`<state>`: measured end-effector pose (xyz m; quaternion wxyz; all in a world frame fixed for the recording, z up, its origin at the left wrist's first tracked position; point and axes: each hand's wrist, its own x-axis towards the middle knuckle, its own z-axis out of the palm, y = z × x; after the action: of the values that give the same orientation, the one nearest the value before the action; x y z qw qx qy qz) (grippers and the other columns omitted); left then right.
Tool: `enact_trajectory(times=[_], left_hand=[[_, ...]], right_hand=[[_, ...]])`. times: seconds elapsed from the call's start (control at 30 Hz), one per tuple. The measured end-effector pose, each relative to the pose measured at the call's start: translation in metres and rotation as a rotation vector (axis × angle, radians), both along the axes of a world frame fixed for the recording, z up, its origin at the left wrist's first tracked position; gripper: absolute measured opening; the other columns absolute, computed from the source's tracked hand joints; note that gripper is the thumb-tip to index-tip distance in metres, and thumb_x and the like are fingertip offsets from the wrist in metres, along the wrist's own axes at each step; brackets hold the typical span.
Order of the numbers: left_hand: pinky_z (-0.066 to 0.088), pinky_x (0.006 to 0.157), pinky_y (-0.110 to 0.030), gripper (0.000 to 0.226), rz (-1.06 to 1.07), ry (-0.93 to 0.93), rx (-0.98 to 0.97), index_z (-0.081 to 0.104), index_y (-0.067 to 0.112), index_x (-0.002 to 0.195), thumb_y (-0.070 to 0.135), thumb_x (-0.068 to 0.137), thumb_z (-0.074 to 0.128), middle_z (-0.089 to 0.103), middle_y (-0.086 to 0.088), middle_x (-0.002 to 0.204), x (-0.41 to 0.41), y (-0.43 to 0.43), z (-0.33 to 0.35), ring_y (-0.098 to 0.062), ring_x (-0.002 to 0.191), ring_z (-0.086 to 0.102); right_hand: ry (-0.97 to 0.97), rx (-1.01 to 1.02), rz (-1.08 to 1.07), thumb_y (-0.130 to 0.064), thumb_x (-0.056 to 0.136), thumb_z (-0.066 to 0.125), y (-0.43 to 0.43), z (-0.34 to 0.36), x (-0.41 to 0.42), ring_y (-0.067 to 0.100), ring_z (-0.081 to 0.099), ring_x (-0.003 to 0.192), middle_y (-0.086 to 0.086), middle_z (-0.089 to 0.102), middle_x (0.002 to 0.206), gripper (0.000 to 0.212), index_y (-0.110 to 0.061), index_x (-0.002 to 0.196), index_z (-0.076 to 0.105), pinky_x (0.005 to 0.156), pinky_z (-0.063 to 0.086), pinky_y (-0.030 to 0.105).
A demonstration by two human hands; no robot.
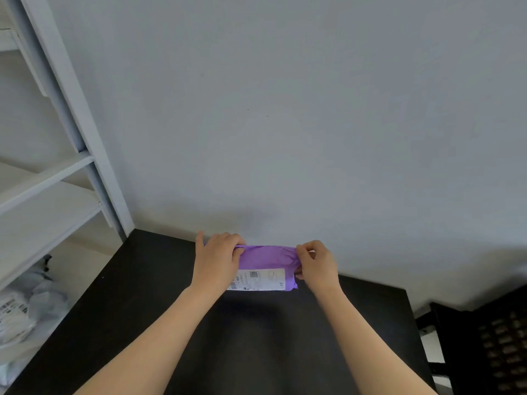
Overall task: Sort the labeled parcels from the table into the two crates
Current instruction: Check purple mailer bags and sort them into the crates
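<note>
A purple plastic parcel (268, 259) with a white shipping label on its near face is held up over the far part of the dark table (142, 295). My left hand (216, 260) grips its left end, fingers curled over the top edge. My right hand (316, 263) pinches its right end. The label shows a barcode and a square code. A black crate (496, 340) with a slotted side stands at the right, beyond the table's edge. No second crate is in view.
A white shelf unit (57, 172) stands at the left, with grey bags and a white mesh basket (14, 317) low beside it. A plain grey wall rises behind the table.
</note>
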<state>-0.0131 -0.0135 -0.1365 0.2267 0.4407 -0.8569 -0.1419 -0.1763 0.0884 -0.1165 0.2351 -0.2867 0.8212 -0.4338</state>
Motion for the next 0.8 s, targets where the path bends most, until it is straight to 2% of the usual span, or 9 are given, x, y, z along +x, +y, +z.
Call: enact_trajectory(times=[0.13, 0.23, 0.33, 0.4, 0.47, 0.57, 0.67, 0.73, 0.8], left_hand=[[0.014, 0.114, -0.043, 0.016, -0.018, 0.029, -0.098, 0.066, 0.021, 0.096, 0.026, 0.097, 0.050, 0.063, 0.006, 0.098, -0.009, 0.009, 0.006, -0.016, 0.098, 0.056], [0.030, 0.104, -0.044, 0.010, -0.051, 0.069, -0.200, 0.068, 0.016, 0.091, 0.019, 0.092, 0.059, 0.062, -0.001, 0.098, -0.012, 0.008, 0.009, -0.022, 0.097, 0.056], [0.042, 0.088, -0.042, 0.007, -0.172, 0.144, -0.289, 0.068, 0.014, 0.082, 0.011, 0.087, 0.064, 0.061, -0.001, 0.093, -0.014, 0.003, 0.009, -0.023, 0.091, 0.056], [0.045, 0.086, -0.046, 0.005, -0.264, 0.174, -0.365, 0.067, 0.014, 0.079, 0.010, 0.083, 0.066, 0.061, -0.002, 0.093, -0.018, 0.005, 0.012, -0.017, 0.092, 0.049], [0.045, 0.092, -0.052, 0.005, -0.304, 0.215, -0.404, 0.069, 0.013, 0.078, 0.013, 0.083, 0.067, 0.062, -0.004, 0.097, -0.022, 0.008, 0.018, -0.014, 0.095, 0.044], [0.039, 0.101, -0.053, 0.021, -0.290, 0.297, -0.404, 0.070, 0.013, 0.090, 0.027, 0.088, 0.054, 0.060, -0.007, 0.116, -0.028, 0.016, 0.028, -0.016, 0.110, 0.043], [0.031, 0.107, -0.038, 0.037, -0.094, 0.463, -0.151, 0.057, 0.015, 0.125, 0.025, 0.090, 0.064, 0.043, -0.006, 0.141, -0.028, 0.025, 0.035, -0.017, 0.130, 0.033], [0.029, 0.109, -0.033, 0.054, 0.091, 0.674, 0.173, 0.044, 0.017, 0.138, 0.029, 0.089, 0.064, 0.035, -0.003, 0.147, -0.029, 0.035, 0.035, -0.016, 0.136, 0.030], [0.030, 0.109, -0.036, 0.067, 0.286, 0.834, 0.569, 0.032, 0.018, 0.145, 0.036, 0.089, 0.063, 0.029, -0.004, 0.151, -0.028, 0.043, 0.031, -0.019, 0.138, 0.030]], right_hand=[[0.122, 0.068, 0.018, -0.030, 0.096, 0.054, 0.020, 0.002, -0.015, 0.024, 0.066, 0.075, 0.002, 0.065, 0.078, 0.017, -0.018, 0.084, 0.055, 0.073, 0.056, 0.040], [0.216, 0.089, 0.082, -0.037, 0.091, 0.060, 0.033, 0.005, -0.022, 0.016, 0.062, 0.081, -0.008, 0.063, 0.088, 0.017, -0.021, 0.092, 0.056, 0.073, 0.052, 0.035], [0.194, 0.049, 0.281, -0.040, 0.082, 0.072, 0.041, 0.012, -0.023, 0.009, 0.052, 0.105, -0.020, 0.048, 0.114, 0.052, -0.031, 0.126, 0.047, 0.084, 0.047, 0.028], [0.279, 0.101, 0.418, -0.038, 0.078, 0.075, 0.042, 0.015, -0.022, 0.007, 0.045, 0.112, -0.020, 0.041, 0.121, 0.072, -0.033, 0.139, 0.038, 0.094, 0.044, 0.029], [0.389, 0.172, 0.503, -0.034, 0.079, 0.073, 0.039, 0.011, -0.019, 0.010, 0.051, 0.104, -0.016, 0.048, 0.114, 0.059, -0.030, 0.131, 0.046, 0.088, 0.045, 0.028], [0.336, 0.137, 0.376, -0.021, 0.087, 0.061, 0.041, 0.003, -0.014, 0.020, 0.056, 0.073, -0.003, 0.059, 0.078, 0.007, -0.022, 0.086, 0.055, 0.068, 0.048, 0.033], [0.023, 0.032, 0.180, -0.013, 0.093, 0.054, 0.047, -0.003, -0.018, 0.026, 0.065, 0.074, 0.011, 0.065, 0.080, 0.014, -0.008, 0.081, 0.059, 0.067, 0.058, 0.038], [-0.191, -0.006, 0.087, -0.011, 0.096, 0.053, 0.055, -0.002, -0.021, 0.026, 0.066, 0.079, 0.018, 0.067, 0.092, 0.013, -0.001, 0.092, 0.060, 0.064, 0.059, 0.032], [-0.386, -0.069, 0.034, -0.011, 0.097, 0.053, 0.058, -0.005, -0.023, 0.024, 0.067, 0.084, 0.016, 0.067, 0.098, 0.012, -0.002, 0.096, 0.060, 0.062, 0.058, 0.028]])
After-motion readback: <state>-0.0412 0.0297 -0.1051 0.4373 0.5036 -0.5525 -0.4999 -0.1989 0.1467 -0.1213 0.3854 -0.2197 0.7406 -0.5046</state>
